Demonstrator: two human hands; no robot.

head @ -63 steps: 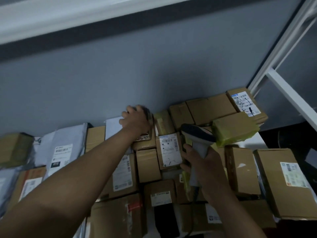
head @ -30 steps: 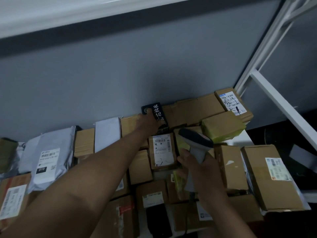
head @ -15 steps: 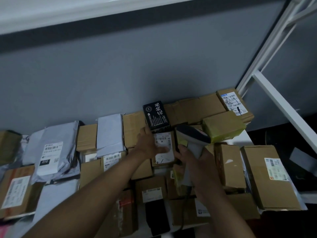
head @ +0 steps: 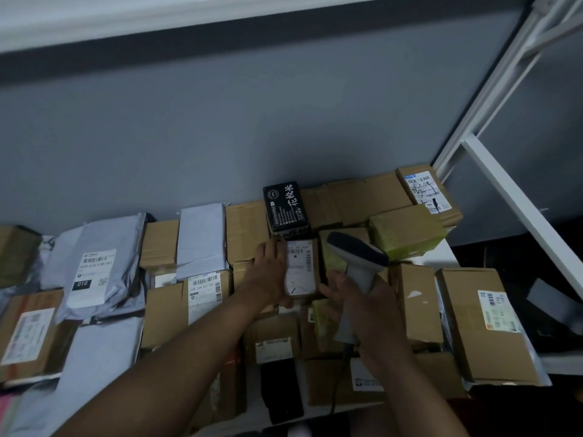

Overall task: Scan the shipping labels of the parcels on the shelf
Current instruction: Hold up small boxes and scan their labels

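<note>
One black box point(head: 285, 205), one scanner point(head: 355, 266), two hands point(head: 268, 272), many cardboard parcels point(head: 485, 323)

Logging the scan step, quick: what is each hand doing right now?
Left hand: holds the small labelled box by its left edge.
Right hand: grips the barcode scanner by its handle.
</note>
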